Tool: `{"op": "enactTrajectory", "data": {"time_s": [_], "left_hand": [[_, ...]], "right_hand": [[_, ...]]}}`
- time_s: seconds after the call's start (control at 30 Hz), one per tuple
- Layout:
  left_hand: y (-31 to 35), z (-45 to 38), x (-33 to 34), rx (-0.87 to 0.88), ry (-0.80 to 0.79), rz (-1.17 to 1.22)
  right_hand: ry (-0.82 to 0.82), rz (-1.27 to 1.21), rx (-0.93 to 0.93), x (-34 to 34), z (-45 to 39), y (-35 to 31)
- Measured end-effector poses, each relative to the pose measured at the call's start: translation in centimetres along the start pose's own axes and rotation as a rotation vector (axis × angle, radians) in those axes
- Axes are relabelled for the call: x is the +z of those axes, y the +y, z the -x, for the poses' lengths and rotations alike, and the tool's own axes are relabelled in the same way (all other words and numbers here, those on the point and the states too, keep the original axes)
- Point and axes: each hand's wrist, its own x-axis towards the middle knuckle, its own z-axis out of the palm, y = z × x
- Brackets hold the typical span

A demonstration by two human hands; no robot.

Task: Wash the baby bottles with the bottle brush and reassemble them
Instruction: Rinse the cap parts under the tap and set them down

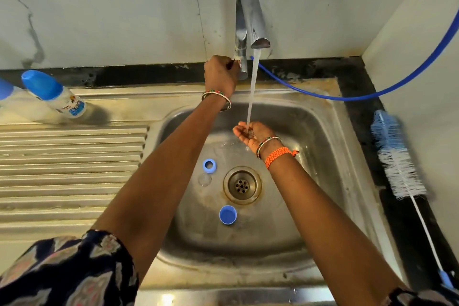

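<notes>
Dark patterned sleeves point(74, 271); beaded bangles point(216, 97) on both wrists; an orange braided band point(277, 156), perhaps thread, on the right.

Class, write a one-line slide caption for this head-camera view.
Left hand grips the tap lever while the cupped right hand catches running water; bottle brush waits beside the sink.

Head camera looks steeply down, seemingly close, onto sink point(330, 156).
</notes>
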Motion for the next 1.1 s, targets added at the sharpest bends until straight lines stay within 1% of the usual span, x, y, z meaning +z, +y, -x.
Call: {"op": "enactTrajectory", "data": {"time_s": [0.13,0.3,0.63,0.8,0.87,0.93,1.0,1.03,1.1], "left_hand": [[0.7,0.6,-0.3,0.087,-0.016,-0.142],[1.3,1.1,-0.5,0.136,-0.007,-0.177],[1.1,0.9,-0.8,0.114,-0.030,-0.200],[1.0,0.9,-0.8,0.099,-0.037,-0.155],[0.5,0.7,-1.0,0.097,-0.065,-0.138],[-0.4,0.7,-1.2,0.080,-0.115,-0.045],[-2.3,1.2,-1.5,0.017,-0.136,0.064],[-3.4,2.0,-1.9,-0.019,-0.114,0.102],[-7.0,4.1,-2.9,-0.108,-0.021,0.162]], "right_hand": [[-0.020,0.004,0.001,0.3,0.4,0.2],[-0.030,-0.025,-0.003,0.3,0.2,0.2],[0.004,-0.030,-0.015,0.0,-0.4,0.4],[-0.013,-0.041,-0.025,0.1,-0.5,0.2],[-0.033,-0.034,-0.027,0.1,-0.4,0.1],[-0.072,-0.031,-0.013,-0.1,-0.4,0.1],[-0.065,0.051,-0.041,-0.2,-0.6,0.3],[-0.042,0.135,-0.083,-0.3,-0.6,0.6],[0.034,0.385,-0.166,-0.8,-1.2,1.9]]}}
